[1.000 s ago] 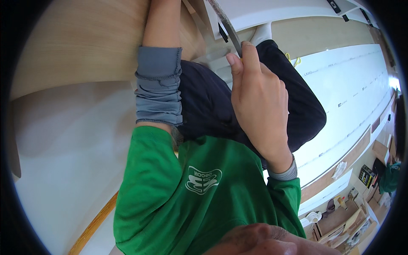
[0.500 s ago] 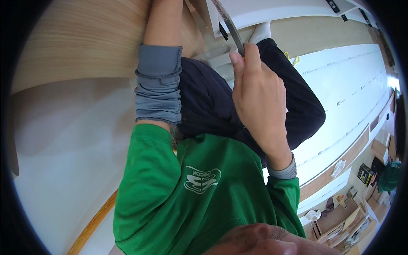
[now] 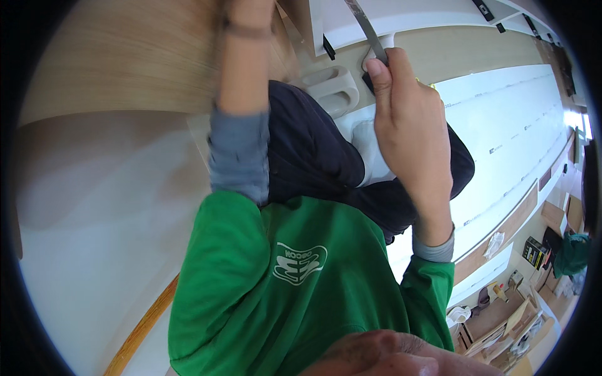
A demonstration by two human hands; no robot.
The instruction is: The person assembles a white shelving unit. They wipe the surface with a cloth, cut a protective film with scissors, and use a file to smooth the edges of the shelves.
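Note:
My right hand (image 3: 411, 116) is closed around the near end of a narrow, speckled metal strip (image 3: 367, 28), thumb along its side. The strip runs away from me, up past the top of the picture. Its gripped end is hidden inside my fist. At the top edge, over a light wood panel (image 3: 125, 56), my left hand (image 3: 249, 9) is smeared by motion and largely cut off. Its fingers are out of sight, so what it touches is hidden. A dark band circles that wrist.
A grey plastic stool-like piece (image 3: 351, 88) stands beyond my bent legs. At right lies a large white sheet (image 3: 501, 125) with something yellow near its far left corner. A white panel (image 3: 106, 200) is at left. Wood offcuts (image 3: 501, 313) and a green bag (image 3: 570, 254) lie lower right.
My right hand has shifted right and slightly away with the metal strip. My left forearm has drawn back toward me, bringing its wrist into view. Between my legs, more of the white surface shows.

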